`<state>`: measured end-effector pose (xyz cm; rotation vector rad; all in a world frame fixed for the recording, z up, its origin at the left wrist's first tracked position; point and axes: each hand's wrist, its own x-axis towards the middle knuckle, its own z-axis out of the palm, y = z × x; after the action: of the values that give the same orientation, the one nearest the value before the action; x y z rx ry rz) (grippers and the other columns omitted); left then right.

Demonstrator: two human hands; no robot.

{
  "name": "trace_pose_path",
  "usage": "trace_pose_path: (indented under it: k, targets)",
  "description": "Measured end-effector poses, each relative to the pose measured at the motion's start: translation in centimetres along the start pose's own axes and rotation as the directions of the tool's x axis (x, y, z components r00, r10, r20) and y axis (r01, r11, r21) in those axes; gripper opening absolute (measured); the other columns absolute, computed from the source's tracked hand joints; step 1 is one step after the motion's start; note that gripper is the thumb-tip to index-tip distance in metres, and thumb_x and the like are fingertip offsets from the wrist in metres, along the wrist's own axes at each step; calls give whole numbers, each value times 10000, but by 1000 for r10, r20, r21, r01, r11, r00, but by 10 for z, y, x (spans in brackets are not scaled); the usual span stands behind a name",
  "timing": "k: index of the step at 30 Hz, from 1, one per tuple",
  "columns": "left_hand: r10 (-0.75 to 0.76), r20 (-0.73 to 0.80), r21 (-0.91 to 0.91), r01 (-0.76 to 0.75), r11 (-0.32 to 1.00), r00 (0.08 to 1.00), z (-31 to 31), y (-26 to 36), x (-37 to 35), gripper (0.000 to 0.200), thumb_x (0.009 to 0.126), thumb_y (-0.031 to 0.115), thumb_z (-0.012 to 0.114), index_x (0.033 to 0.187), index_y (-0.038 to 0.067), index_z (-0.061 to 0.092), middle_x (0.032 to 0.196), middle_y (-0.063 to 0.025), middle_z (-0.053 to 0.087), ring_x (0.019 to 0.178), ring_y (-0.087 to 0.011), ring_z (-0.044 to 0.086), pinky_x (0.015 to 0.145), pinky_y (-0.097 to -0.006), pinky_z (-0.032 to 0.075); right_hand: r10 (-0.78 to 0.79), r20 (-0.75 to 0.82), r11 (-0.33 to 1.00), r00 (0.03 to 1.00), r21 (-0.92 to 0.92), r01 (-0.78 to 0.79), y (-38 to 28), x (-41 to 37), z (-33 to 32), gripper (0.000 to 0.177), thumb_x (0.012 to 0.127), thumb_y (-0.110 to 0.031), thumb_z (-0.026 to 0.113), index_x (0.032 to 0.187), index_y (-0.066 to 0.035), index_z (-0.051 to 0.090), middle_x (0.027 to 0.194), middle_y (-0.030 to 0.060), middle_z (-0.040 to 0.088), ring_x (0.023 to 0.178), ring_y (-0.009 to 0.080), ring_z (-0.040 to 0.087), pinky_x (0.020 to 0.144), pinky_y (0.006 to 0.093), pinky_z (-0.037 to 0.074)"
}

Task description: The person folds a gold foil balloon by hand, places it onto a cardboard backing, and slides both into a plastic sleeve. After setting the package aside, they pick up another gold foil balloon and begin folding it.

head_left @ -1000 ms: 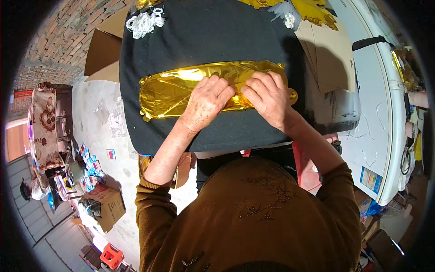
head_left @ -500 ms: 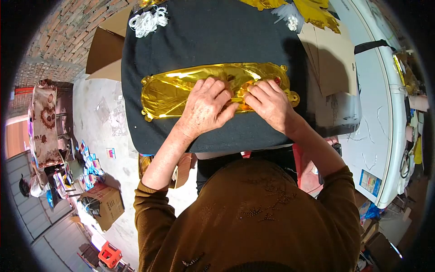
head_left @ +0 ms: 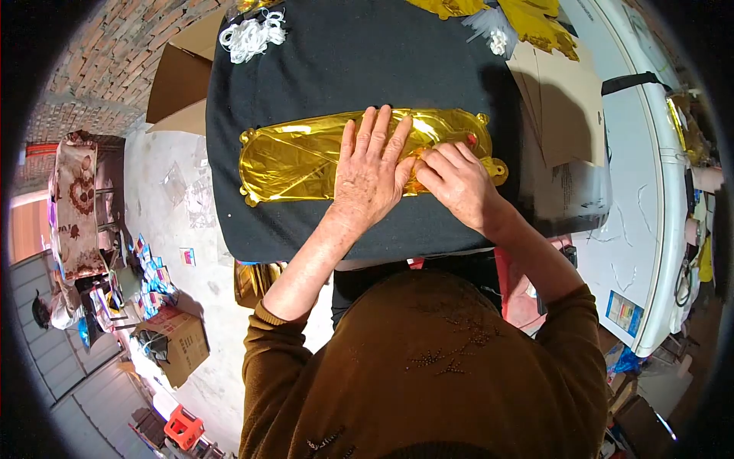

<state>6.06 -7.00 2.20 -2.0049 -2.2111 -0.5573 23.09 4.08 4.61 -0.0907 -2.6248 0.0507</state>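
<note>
Black-clothed counter fills the near middle; beside it runs a pale floor, with a brick wall farther off. On the counter, the gold foil piece lies crosswise. The left hand is spread flat on its middle, fingers extended. The right hand curls against its right part; whether the hidden fingertips pinch it, I cannot tell. Counted: two hands, one foil piece between them and the counter, one white string bundle at far left.

Gold foil, black worktop
White cords at eleven o'clock; brown sweater, dark branching pattern, at six o'clock.
</note>
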Motion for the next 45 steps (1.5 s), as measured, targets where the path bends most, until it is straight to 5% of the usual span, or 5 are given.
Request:
trace_pose_path:
  k: [5,11,15,36,45]
  targets:
    - [4,30,45,-5,999,1000,-3,1,1,584,1063,422,471,1581,158,414,1627,-197,352,1523,-395,293,1244,-561,215,37,25,998,999,48,-38,-3,-7,-2,124,788,-125,673,896,-68,649,888,50,560,894,217,580,860,375,496]
    - [10,65,29,-12,1000,998,-1,0,1,643,1015,423,525,1577,133,409,1629,-196,343,1537,-420,247,1252,-575,183,155,5,984,988,88,-155,-3,25,3,527,896,-246,668,1372,-34,589,1344,160,597,1313,311,525,1151,465,380]
    - [22,79,16,-23,1000,997,1,-3,-1,684,962,399,569,1563,106,423,1627,-204,336,1546,-426,223,1260,-579,151,155,270,970,950,140,-198,0,40,22,870,967,-498,591,1632,-56,247,1683,188,256,1574,327,204,1286,518,102]
    - [-45,-97,-73,38,997,994,10,-5,-8,741,983,337,508,1584,-44,303,1637,-239,323,1553,-387,246,1278,-532,137,210,300,955,930,139,-261,7,33,38,869,1048,-592,400,1621,22,176,1656,235,271,1574,347,183,1298,487,102]
    - [-140,-49,107,145,984,989,-7,-42,-18,616,1068,401,416,1587,70,374,1643,-227,324,1543,-369,281,1271,-507,185,209,291,972,934,38,-230,1,35,37,897,1028,-611,436,1595,58,244,1661,230,266,1576,337,181,1300,474,97]
